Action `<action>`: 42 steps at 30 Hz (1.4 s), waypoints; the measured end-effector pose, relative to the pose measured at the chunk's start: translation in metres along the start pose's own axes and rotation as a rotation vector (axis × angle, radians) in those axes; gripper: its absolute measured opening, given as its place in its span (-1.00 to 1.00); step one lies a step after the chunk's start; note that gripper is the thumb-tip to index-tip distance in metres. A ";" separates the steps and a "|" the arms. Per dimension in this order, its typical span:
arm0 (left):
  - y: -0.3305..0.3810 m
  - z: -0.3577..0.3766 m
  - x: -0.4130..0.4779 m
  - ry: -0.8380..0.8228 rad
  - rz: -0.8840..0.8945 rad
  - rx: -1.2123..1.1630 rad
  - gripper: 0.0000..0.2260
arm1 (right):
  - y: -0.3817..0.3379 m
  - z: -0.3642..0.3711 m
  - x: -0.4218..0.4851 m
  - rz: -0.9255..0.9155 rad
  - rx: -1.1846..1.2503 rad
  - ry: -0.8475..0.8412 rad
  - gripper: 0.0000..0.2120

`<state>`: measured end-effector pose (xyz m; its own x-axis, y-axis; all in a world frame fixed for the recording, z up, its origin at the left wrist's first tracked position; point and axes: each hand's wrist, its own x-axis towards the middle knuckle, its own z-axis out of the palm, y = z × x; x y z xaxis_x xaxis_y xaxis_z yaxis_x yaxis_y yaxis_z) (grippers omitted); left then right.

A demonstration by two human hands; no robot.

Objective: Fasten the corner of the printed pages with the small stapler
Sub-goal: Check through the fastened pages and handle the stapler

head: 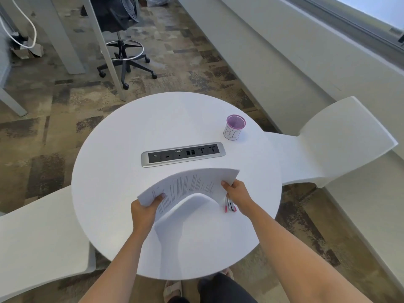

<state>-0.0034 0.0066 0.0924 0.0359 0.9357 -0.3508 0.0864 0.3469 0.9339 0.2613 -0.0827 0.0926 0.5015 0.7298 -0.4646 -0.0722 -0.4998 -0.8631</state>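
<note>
A stack of printed pages (190, 184) arches above the round white table (122, 149), held at both ends. My left hand (145, 212) pinches the stack's near left corner with the thumb on top. My right hand (237, 194) grips the right edge near its far corner. Just below my right hand, a small pink and silver stapler (230, 205) lies on the table, partly hidden by the paper and my fingers.
A silver power and data strip (183, 154) is set into the table's middle. A purple mesh cup with a white label (234, 127) stands at the far right. White chairs flank the table at left (41, 241) and right (341, 138). An office stool (124, 51) stands beyond.
</note>
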 end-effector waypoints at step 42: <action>0.077 0.005 -0.028 0.099 -0.090 -0.518 -0.81 | 0.096 0.025 -0.044 -0.143 -1.069 0.043 -0.82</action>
<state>0.0074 0.0065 0.1738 -0.0456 0.8937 -0.4464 -0.4186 0.3887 0.8208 0.2108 -0.1513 0.0256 0.4770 0.8071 -0.3480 0.7690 -0.5749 -0.2794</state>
